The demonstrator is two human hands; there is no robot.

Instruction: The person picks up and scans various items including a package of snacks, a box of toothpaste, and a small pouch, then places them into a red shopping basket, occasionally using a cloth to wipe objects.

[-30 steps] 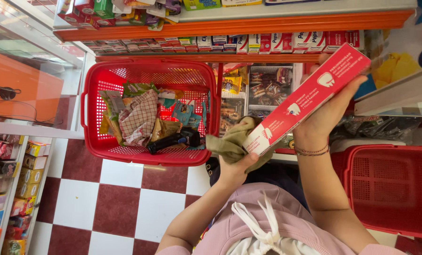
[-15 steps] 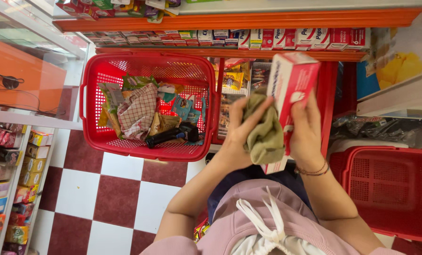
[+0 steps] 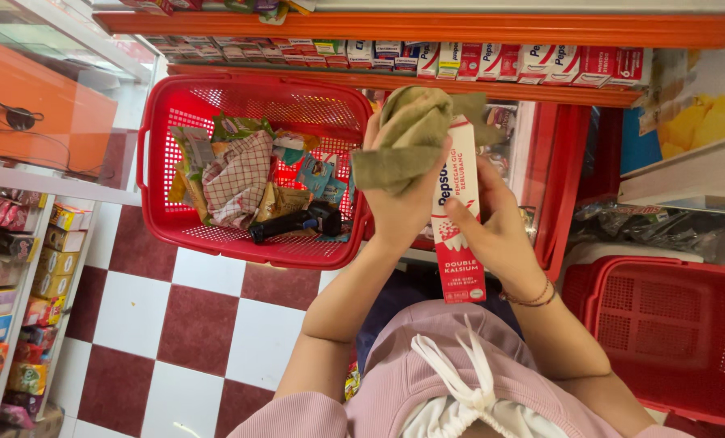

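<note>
Two hands busy: left hand (image 3: 403,203) grips olive cloth (image 3: 407,134) (bunched), right hand (image 3: 492,231) grips red carton (image 3: 457,243).

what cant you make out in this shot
Head view only:
- Upper end of the red and white carton: covered by the olive cloth in the left hand.
- Right hand palm: behind the carton.
- Goods low in the left red basket: buried under packets.
- Right red basket: cut by the frame edge.
</note>
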